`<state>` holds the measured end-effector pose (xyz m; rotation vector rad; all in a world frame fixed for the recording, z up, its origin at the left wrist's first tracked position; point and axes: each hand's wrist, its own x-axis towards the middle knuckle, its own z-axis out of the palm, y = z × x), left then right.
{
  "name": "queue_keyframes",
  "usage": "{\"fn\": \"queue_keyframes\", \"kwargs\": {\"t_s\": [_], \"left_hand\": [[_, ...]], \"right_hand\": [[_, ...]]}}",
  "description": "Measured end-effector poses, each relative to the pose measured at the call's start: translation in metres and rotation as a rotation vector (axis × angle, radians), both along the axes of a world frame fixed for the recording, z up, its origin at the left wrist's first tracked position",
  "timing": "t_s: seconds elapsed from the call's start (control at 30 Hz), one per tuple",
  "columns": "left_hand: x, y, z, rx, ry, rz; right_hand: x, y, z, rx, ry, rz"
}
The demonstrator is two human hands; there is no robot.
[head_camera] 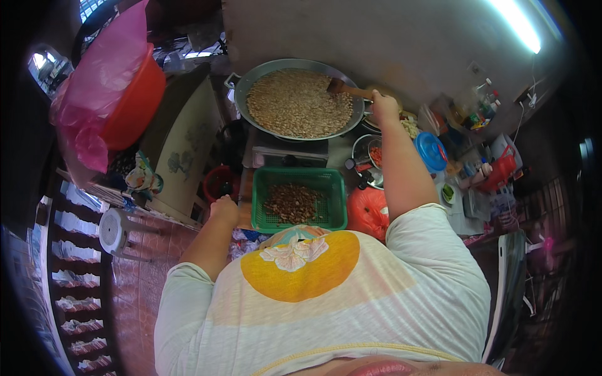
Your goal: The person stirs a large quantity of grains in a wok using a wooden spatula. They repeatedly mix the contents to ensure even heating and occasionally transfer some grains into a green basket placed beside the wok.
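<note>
A large metal wok sits on a stove and holds many small pale brown pieces in bubbling liquid. My right hand grips the handle of a wooden spatula, whose dark blade rests in the wok's right part. Beside the rim of a red bucket is my left hand, at the left edge of the counter; whether it holds anything cannot be told. Between my arms stands a green plastic basket with brown fried pieces inside.
Right of the basket are a red plastic bag and a metal bowl with chopped red food. A blue lid, bottles and a red jug crowd the right side. An orange basin and a plastic stool are at left.
</note>
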<state>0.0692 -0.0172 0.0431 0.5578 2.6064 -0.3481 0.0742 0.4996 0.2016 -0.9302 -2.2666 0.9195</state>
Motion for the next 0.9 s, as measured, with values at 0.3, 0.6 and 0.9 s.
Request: {"fn": "queue_keyframes", "kwargs": {"t_s": [0.3, 0.6, 0.9], "left_hand": [[-0.001, -0.001, 0.001, 0.015, 0.024, -0.009], [0.0, 0.002, 0.002, 0.008, 0.016, 0.002], [0.001, 0.003, 0.006, 0.001, -0.005, 0.015]], "right_hand": [[0.055, -0.059, 0.141, -0.125, -0.079, 0.444], [0.058, -0.092, 0.179, 0.313, -0.501, 0.591], [0.016, -0.067, 0.113, 0.682, -0.717, 0.411]]}}
